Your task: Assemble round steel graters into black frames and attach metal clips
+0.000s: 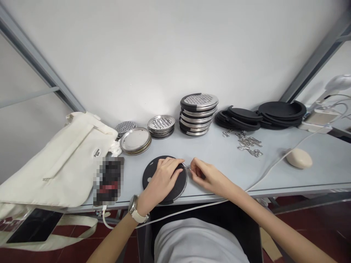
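Observation:
A round black disc [149,175] with a thin metal rim lies near the front edge of the table. Across its top rests my left hand [164,179], its thumb and fingers gripping the disc near the right edge. My right hand [205,175] is closed in a pinch just off that edge, on a small metal wire clip [187,167] that reaches to the disc's rim. The fingers partly hide where the clip meets the disc. Similar loose metal clips [249,142] lie in a small heap to the right.
Along the wall stand stacked metal grater discs [161,126], plain metal discs [135,140], a tall stack of black-rimmed graters [199,115] and black round parts [281,115]. A white bag [68,157] and blurred phone are left. A beige mouse [299,158] and white cable [270,170] are right.

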### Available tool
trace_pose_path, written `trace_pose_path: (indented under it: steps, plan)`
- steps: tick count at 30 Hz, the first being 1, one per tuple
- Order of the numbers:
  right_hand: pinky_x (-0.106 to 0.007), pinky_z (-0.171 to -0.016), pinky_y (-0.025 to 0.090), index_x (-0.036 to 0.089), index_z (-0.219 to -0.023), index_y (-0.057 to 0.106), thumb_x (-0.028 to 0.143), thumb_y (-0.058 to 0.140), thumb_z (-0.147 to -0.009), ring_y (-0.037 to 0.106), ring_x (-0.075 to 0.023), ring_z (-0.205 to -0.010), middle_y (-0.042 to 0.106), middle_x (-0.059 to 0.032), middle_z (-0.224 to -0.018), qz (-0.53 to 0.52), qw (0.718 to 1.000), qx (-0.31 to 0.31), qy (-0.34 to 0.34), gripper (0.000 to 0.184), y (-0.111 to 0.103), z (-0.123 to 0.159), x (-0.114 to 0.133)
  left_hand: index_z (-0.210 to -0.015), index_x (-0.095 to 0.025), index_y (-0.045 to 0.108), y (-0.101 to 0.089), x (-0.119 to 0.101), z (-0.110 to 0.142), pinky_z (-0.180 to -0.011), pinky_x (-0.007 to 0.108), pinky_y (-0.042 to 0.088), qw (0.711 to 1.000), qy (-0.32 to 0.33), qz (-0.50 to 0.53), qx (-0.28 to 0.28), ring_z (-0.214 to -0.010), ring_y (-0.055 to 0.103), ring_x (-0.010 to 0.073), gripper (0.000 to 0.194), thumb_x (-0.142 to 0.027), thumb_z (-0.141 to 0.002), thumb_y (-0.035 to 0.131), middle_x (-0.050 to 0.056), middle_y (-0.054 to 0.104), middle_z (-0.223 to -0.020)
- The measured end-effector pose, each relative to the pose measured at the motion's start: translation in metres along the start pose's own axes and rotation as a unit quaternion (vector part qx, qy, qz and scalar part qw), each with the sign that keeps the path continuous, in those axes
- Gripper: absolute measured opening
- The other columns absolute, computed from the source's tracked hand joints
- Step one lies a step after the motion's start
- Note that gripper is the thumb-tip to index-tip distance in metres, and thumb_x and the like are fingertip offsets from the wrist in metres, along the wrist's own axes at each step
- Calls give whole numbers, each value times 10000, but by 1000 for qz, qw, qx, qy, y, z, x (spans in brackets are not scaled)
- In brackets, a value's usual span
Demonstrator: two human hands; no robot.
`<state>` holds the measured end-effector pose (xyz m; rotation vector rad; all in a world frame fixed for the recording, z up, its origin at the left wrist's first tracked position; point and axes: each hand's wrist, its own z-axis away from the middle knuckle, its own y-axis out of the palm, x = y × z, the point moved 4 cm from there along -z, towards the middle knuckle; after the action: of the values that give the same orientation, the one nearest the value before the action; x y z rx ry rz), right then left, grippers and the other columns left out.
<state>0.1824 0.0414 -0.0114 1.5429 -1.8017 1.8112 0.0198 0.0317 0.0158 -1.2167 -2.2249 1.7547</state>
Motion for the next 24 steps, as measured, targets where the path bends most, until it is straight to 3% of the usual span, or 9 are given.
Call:
trace_pose_path:
  steps: [10,24]
  plan:
    - [-286,-673,388,207,-822,435,168,479,-827,460,-160,-704,501,-13,-759,99,993,-46,-42,59,-3,-3,6,-1244,-228,501,0,-1,0,-911,364,380,1000,2,1,2,-1027,547,189,308,-205,-944,434,51,630,-1108]
    - [-261,-606,394,210,-843,438,249,408,-928,460,-143,-653,499,-6,-738,54,998,-22,-27,98,0,-1,5,-1248,-240,502,-1,-1,0,-911,364,390,1000,-1,29,8,-1046,532,192,317,-188,-944,430,43,621,-1132]
